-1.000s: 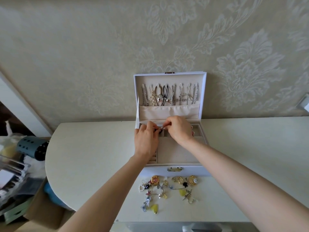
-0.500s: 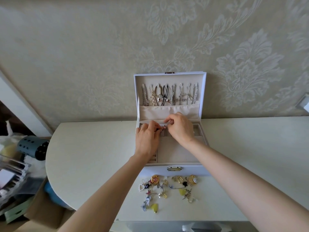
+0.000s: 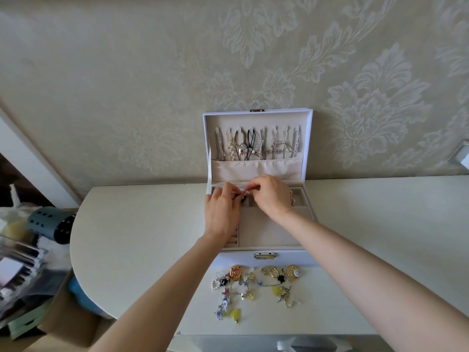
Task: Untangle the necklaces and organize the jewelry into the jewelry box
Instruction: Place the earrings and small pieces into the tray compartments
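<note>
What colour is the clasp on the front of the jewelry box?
The clasp is gold; the head view shows it best.

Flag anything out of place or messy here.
Loose jewelry lies scattered on the table before the jewelry box, unsorted, outside it. Necklaces hang neatly in the lid; nothing looks damaged. The left hand and right hand pinch a small piece over the box.

White jewelry box (image 3: 291, 259) stands open, necklaces (image 3: 256, 148) hanging inside its lid (image 3: 308, 148), loose jewelry (image 3: 247, 293) scattered before it.
</note>
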